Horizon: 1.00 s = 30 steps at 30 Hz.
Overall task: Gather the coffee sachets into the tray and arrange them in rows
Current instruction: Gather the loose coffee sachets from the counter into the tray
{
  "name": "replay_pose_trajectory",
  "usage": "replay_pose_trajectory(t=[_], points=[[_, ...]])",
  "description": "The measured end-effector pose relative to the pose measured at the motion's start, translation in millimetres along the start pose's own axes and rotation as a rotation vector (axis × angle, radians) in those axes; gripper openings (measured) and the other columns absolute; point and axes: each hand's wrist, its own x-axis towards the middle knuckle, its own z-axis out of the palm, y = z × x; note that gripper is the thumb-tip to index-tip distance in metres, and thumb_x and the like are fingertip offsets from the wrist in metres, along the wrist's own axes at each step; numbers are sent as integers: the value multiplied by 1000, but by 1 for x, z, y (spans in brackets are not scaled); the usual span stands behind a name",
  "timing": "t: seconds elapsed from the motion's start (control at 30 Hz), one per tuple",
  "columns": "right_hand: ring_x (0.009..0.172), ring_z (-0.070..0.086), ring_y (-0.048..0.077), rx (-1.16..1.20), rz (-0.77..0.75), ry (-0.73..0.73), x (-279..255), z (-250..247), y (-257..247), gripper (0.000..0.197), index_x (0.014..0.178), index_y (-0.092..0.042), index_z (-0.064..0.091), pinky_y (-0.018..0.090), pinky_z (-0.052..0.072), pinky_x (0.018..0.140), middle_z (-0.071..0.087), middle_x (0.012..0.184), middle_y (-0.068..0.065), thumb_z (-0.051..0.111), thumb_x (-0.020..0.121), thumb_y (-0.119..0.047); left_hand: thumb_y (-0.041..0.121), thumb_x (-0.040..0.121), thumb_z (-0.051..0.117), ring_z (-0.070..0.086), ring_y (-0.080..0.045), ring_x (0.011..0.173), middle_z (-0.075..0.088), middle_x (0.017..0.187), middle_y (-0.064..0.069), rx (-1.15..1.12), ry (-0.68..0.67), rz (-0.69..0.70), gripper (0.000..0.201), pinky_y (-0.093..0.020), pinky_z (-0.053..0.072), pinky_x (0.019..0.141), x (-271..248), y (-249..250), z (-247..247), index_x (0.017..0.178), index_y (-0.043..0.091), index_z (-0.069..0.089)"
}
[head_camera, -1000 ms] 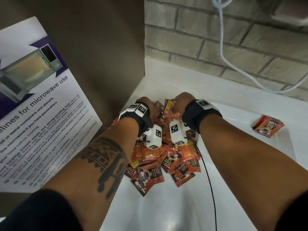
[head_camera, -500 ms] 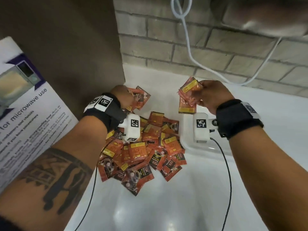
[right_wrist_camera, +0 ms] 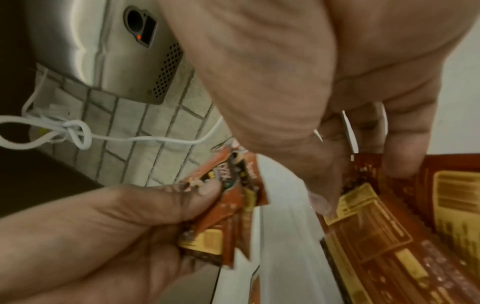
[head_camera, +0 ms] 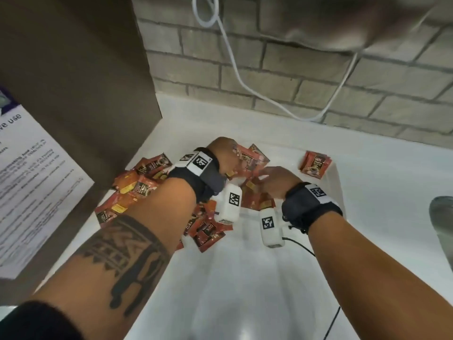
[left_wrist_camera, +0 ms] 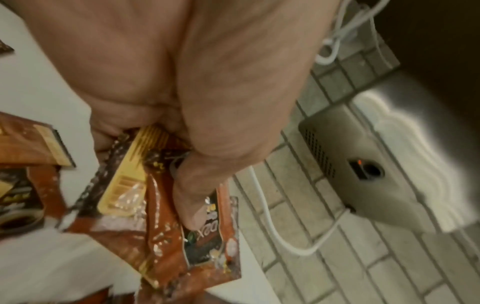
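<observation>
— At the middle of the head view, what are the hands doing?
— The left hand (head_camera: 221,149) grips a bunch of coffee sachets (head_camera: 250,158), its fingers (left_wrist_camera: 192,197) curled round them and the thumb pressed flat on the top packet. In the left wrist view that bunch (left_wrist_camera: 161,216) fans out below the palm, orange-red with yellow panels.
— And the other hand?
— The right hand (head_camera: 275,181) sits just right of the left one, low over the tray (head_camera: 337,182). Its fingers (right_wrist_camera: 400,156) are bent down onto sachets lying flat in the tray (right_wrist_camera: 389,236), with the thumb tip touching one. Whether it actually pinches a packet or only presses on them, I cannot tell.
— Where is the tray?
— Right of centre in the head view, a white tray on the white table (head_camera: 232,290). A small neat stack of sachets (head_camera: 315,164) stands at its far corner, apart from both hands.
— And the rest of the sachets?
— A loose heap (head_camera: 132,190) lies left of centre on the table, partly under the left forearm, with a few more (head_camera: 208,233) below the wrist cameras.
— Anything else around?
— A grey brick wall (head_camera: 306,69) across the top, with a white cable (head_camera: 245,82) looping down it. A printed notice (head_camera: 31,182) hangs at the left edge. The wrist views show a metal appliance (left_wrist_camera: 363,185) mounted on the bricks.
</observation>
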Motion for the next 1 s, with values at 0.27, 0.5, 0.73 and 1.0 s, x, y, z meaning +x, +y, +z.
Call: replay_pose_trajectory(t=[0.27,0.5,0.73,1.0], points=[[104,65,26,300,116,58,2,-16,19,53,131,-13,55,32,55,82,63,118,7,68,80,-3,25,89,71,58,-22,84,69,104,-7,93,-106,18,14,-27,42,71,9,9,45,97,18,61],[99,69,24,308,127,-32,4,-10,18,40,121,-23,61,43,58,92,68,109,6,63,83,-8,12,92,58,50,-31,114,61,116,-5,357,-198,69,26,-43,45,93,0,13,53,117,18,59],[91,63,20,-49,91,-63,10,3,14,29,120,-13,67,23,46,69,68,120,10,62,92,-20,26,90,70,42,-28,131,45,145,-5,204,-96,170,57,-42,40,107,-12,-4,41,142,22,48],[126,53,22,-168,-75,215,0,-10,-50,34,126,-12,64,26,38,104,58,137,3,54,94,-16,31,96,60,56,-29,121,54,137,-8,135,112,-252,42,-35,48,97,-34,-114,-52,135,17,54]])
